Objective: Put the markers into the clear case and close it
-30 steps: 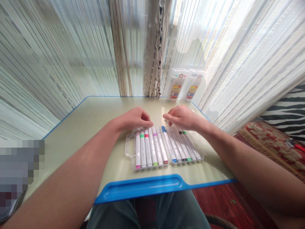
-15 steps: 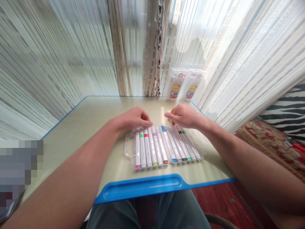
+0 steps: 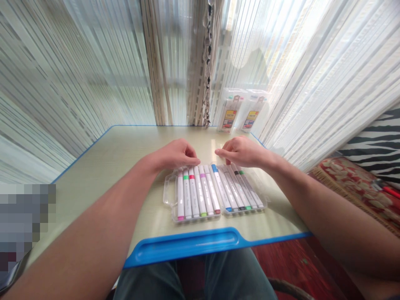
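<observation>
The left hand [image 3: 178, 153] is curled, its thumb and fingers drawn close together, with the thumb tip just beyond the far ends of the markers [image 3: 193, 196]; whether anything is pinched there, or whether it touches a marker, I cannot tell. The right hand [image 3: 242, 151] is loosely bent and partly open, one finger pointing toward the left hand, the others folded under; nothing shows in its hold, though its underside is hidden.

Just nearer the person than both hands, a clear plastic case [image 3: 169, 196] lies spread flat on the bench [image 3: 106, 154], the markers side by side in its two halves. Below the left hand are ones with pink, green, red and purple bands; the blue-capped marker [image 3: 214, 168] lies between the two hands — its cap nearest the right hand's pointing finger — and black- and green-banded ones lie just below the right hand.

Beyond the right hand, near the bench's far edge, two clear packs [image 3: 229, 114] stand upright side by side before the string curtain [image 3: 93, 62]. Nearer the person than the case runs a blue tray [image 3: 190, 246].
</observation>
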`<state>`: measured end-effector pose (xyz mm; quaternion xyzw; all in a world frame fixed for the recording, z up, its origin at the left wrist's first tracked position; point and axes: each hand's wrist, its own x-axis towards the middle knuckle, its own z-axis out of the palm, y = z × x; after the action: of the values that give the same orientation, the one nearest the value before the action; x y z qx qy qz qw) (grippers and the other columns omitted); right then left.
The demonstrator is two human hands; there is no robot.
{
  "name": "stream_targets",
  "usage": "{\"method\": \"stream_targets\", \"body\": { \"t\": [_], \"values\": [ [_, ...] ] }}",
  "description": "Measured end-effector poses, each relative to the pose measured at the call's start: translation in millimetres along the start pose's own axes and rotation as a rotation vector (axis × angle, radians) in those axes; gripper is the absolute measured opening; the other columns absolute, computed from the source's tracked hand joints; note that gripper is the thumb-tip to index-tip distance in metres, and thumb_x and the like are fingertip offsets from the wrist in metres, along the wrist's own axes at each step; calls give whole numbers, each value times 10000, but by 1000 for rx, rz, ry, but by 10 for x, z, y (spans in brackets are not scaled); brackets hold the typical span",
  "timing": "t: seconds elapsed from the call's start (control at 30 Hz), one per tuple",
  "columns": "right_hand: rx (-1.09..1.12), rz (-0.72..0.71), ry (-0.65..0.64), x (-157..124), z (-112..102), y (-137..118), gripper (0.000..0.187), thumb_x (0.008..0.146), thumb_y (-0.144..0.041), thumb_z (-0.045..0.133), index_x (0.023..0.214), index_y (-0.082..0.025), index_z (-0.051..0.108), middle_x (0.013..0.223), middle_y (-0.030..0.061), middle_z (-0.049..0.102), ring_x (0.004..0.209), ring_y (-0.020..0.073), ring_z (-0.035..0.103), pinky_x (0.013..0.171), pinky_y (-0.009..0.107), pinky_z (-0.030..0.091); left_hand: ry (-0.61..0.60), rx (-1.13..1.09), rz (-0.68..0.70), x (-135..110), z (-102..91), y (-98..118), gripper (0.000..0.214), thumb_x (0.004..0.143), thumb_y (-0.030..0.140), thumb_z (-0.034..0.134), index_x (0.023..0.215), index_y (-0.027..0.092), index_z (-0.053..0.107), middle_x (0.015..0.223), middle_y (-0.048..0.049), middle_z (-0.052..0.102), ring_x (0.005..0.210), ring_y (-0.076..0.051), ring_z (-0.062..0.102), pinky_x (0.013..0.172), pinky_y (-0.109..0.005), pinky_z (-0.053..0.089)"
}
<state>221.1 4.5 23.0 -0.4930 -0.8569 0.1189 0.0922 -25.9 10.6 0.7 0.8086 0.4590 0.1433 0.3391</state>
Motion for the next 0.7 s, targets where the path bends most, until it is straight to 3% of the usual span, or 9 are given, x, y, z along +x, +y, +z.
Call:
{"method": "stream_targets", "body": {
  "t": [0.2, 0.7],
  "values": [
    [-64, 34, -3, 12, -54, 47, 572, 976, -461, 467, 540, -192, 721, 532, 46, 676, 542, 144, 603, 664, 299, 428, -9, -2, -9, 9, -1, -14, 239, 735, 383, 669, 699, 159, 746, 626, -2, 627, 615, -128, 500, 577, -275, 340],
    [-82, 26, -21, 18, -90, 25, 576, 979, -440, 458, 539, -180, 724, 564, 59, 701, 558, 138, 603, 683, 291, 441, 26, -1, -51, -16, -14, 48, 244, 700, 389, 679, 635, 158, 724, 580, 1, 592, 583, -128, 468, 552, -280, 319]
  ]
}}
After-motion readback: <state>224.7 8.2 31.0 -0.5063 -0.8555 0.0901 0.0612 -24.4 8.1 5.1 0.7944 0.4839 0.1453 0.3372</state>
